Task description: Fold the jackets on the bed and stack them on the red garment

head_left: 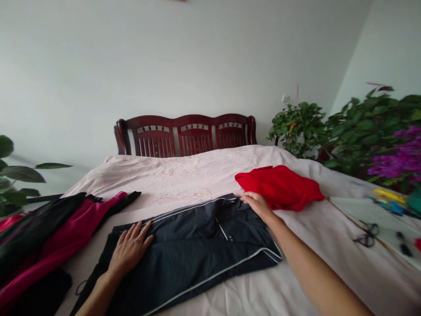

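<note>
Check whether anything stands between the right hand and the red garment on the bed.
Nothing visible does: the right hand rests on the edge of the dark folded trousers, directly beside the red garment. I cannot tell whether they touch.

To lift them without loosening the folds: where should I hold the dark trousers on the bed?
Probably the near piped edge of the dark trousers, coming from your side: that edge lies straight and nearest, and the trousers lie flat, so fingers slide beneath. Spread left hand and right hand along it.
</note>
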`<state>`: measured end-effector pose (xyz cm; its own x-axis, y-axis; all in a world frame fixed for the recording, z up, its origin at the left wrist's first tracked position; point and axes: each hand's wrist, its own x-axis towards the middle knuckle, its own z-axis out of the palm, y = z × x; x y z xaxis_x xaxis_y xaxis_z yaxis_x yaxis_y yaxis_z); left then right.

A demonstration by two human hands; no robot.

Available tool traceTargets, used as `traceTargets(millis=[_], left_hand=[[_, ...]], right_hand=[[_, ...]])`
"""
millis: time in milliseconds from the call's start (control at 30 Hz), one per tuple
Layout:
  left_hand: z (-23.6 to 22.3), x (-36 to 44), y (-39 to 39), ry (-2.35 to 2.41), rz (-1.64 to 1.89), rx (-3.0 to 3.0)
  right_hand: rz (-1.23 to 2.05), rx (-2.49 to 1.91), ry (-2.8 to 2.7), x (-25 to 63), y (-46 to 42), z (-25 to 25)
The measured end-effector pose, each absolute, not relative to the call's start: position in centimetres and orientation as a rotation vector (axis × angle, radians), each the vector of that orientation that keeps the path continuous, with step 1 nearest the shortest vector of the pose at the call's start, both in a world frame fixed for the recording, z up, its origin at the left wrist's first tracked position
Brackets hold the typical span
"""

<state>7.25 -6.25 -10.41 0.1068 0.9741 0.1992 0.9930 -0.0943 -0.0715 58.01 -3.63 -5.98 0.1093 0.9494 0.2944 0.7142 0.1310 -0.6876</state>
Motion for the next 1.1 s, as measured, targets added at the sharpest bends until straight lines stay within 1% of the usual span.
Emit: traceTargets(millis=[167, 267, 333, 433, 533, 633, 767, 900, 1100], left_hand=[[-11.1, 7.0, -6.0, -1.962, -0.244, -2.208], [-11.0, 6.9, -5.9, -2.008, -0.324, -2.23], [-10.6, 6.9, -6.1, -2.052, -0.467, -2.301], [-9.6, 7.1, -6.7, -2.084, -0.841, -2.471], [-8.5, 6.6, -7.7, -2.088, -1.106, -2.495], [-8.0, 4.7, -9.5, -2.117, -1.317, -2.353], [-8.9, 0.7, -13.0, -2.29, -1.545, -1.993], [-10.2, -1.3, -15.6, -2.483, -1.602, -1.757], [-9.9, -0.5, -16.3, -2.576, -1.417, -1.846]], right_hand=[[0.471, -1.68, -1.648, 60.4, -9.4, -8.4], [0.443, -1.757, -1.631, 60.5, -10.5, -9.0], [0.381, -1.842, -1.591, 60.1, -10.6, -8.6], [0.221, -1.91, -1.639, 58.2, -10.8, -7.6], [0.037, -1.828, -1.836, 55.8, -11.7, -8.1], [-0.086, -1.759, -1.986, 54.2, -13.1, -10.2], [-0.392, -1.699, -2.063, 53.8, -14.3, -12.9], [-0.508, -1.668, -2.088, 54.1, -14.3, -13.3], [-0.457, -1.64, -2.055, 54.5, -14.1, -13.4]])
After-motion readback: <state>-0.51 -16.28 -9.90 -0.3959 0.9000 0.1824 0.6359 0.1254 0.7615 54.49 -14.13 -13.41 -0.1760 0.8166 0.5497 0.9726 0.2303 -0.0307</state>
